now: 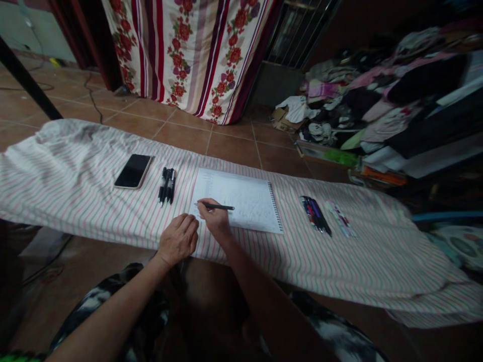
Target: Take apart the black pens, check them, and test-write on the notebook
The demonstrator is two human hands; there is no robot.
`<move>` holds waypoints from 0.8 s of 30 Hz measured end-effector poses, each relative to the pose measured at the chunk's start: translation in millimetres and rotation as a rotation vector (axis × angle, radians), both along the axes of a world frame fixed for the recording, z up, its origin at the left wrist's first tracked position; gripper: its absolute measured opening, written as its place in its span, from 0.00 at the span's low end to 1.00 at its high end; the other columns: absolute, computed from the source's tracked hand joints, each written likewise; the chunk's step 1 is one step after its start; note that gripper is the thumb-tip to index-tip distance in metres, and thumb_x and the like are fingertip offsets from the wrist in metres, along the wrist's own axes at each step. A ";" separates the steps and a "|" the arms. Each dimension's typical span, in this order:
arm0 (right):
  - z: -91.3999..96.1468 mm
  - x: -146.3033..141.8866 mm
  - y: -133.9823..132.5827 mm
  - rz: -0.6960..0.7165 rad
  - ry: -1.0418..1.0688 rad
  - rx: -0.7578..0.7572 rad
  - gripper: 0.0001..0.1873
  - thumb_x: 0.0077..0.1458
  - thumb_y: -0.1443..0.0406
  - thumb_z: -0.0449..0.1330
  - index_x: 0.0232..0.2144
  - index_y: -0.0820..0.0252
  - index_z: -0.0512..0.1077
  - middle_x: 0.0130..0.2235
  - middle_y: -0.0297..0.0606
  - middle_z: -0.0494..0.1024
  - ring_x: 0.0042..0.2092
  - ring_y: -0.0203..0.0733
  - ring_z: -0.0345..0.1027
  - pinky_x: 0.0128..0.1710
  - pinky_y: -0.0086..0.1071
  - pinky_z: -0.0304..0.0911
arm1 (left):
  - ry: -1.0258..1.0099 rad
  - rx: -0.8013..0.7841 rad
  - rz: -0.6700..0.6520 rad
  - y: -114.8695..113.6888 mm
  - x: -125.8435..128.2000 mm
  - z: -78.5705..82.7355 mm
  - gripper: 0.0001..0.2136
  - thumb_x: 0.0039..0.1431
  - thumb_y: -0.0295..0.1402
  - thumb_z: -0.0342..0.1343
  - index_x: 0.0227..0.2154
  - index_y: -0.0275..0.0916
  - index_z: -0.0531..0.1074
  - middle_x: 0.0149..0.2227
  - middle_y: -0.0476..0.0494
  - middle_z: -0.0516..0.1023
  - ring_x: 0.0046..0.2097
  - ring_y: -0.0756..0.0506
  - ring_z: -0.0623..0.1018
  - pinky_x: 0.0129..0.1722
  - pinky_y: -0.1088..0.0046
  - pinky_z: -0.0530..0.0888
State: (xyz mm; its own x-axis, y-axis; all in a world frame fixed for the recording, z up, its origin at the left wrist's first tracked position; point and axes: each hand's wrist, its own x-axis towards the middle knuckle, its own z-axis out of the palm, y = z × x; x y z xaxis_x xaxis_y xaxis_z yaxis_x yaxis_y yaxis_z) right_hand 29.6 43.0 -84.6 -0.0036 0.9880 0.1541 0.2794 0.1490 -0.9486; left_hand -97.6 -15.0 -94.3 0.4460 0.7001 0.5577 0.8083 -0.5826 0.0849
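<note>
A spiral-bound notepad (241, 200) lies on a striped cloth (75, 176) spread over the floor. My right hand (216, 219) is closed on a black pen (219, 206), its tip touching the pad's left part. My left hand (178, 238) rests on the cloth just left of the right hand, fingers curled in a loose fist with nothing visible in it.
A black phone (133, 171) and a few black pens (167, 185) lie left of the pad. Coloured pens (315, 214) and a pale pen (341, 219) lie to its right. A floral curtain (188, 50) hangs behind; piled clothes (377, 100) fill the right.
</note>
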 end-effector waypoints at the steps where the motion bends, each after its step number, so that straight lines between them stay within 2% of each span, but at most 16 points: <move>1: 0.6 0.4 0.0 0.016 -0.020 0.012 0.12 0.51 0.58 0.54 0.32 0.58 0.73 0.27 0.33 0.75 0.27 0.35 0.68 0.26 0.26 0.66 | -0.001 0.003 -0.001 -0.1 0.1 0.4 0.10 0.55 0.25 0.47 0.40 0.34 0.69 0.41 0.36 0.72 0.45 0.41 0.71 0.49 0.59 0.69; 5: 4.7 0.6 -0.6 0.002 -0.195 0.142 0.10 0.51 0.61 0.53 0.30 0.57 0.73 0.32 0.35 0.77 0.34 0.36 0.70 0.38 0.29 0.66 | -0.011 0.002 0.007 -0.6 0.0 2.8 0.10 0.55 0.25 0.47 0.40 0.34 0.69 0.41 0.36 0.72 0.46 0.40 0.70 0.48 0.60 0.70; 11: 7.2 1.0 -3.8 0.001 -0.256 0.032 0.09 0.49 0.60 0.55 0.26 0.56 0.74 0.23 0.31 0.75 0.27 0.37 0.69 0.30 0.28 0.65 | 0.006 -0.006 0.006 -1.0 -0.4 1.7 0.11 0.55 0.26 0.47 0.40 0.34 0.69 0.41 0.36 0.72 0.46 0.40 0.70 0.48 0.59 0.70; 13: 5.9 0.5 -4.6 -0.015 -0.245 0.035 0.10 0.50 0.60 0.55 0.27 0.56 0.74 0.23 0.31 0.75 0.27 0.36 0.69 0.30 0.27 0.65 | 0.003 -0.009 0.006 -0.7 -0.5 0.3 0.11 0.55 0.26 0.47 0.41 0.34 0.69 0.41 0.36 0.72 0.46 0.41 0.70 0.49 0.59 0.69; 15: 4.4 -0.6 -4.2 -0.058 -0.178 0.054 0.11 0.51 0.58 0.54 0.28 0.56 0.73 0.27 0.33 0.75 0.29 0.36 0.70 0.28 0.27 0.66 | 0.000 -0.013 0.003 -0.2 -0.7 -0.5 0.11 0.55 0.26 0.47 0.41 0.34 0.69 0.41 0.36 0.72 0.46 0.41 0.71 0.49 0.59 0.69; 18: 4.6 -1.1 -2.2 -0.088 0.039 0.019 0.13 0.50 0.56 0.55 0.31 0.58 0.72 0.31 0.34 0.75 0.29 0.35 0.69 0.25 0.26 0.68 | 0.006 0.007 -0.005 0.4 -0.9 0.1 0.11 0.55 0.26 0.47 0.40 0.34 0.69 0.41 0.36 0.72 0.45 0.41 0.71 0.48 0.59 0.70; 21: 12.5 3.4 -2.7 -0.096 0.262 -0.103 0.15 0.47 0.54 0.57 0.31 0.59 0.70 0.25 0.32 0.72 0.23 0.32 0.66 0.21 0.26 0.67 | 0.013 0.052 -0.010 -0.1 -1.0 2.8 0.10 0.55 0.25 0.48 0.39 0.33 0.69 0.40 0.36 0.73 0.44 0.41 0.71 0.47 0.61 0.70; 24: 27.6 14.5 -10.4 -0.109 0.411 -0.157 0.18 0.48 0.51 0.55 0.28 0.60 0.68 0.22 0.32 0.71 0.20 0.31 0.63 0.18 0.24 0.64 | 0.029 0.121 -0.031 -0.3 -1.5 6.0 0.09 0.54 0.24 0.49 0.38 0.34 0.68 0.38 0.36 0.73 0.42 0.41 0.71 0.44 0.61 0.71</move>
State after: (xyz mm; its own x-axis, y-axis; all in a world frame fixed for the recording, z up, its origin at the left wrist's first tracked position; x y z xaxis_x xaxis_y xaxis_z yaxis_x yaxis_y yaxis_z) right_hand 44.0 32.6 -57.0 0.1315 0.9908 -0.0309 -0.1190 -0.0151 -0.9928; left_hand -99.1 -15.3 -88.3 0.4838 0.6138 0.6238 0.7907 -0.6121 -0.0110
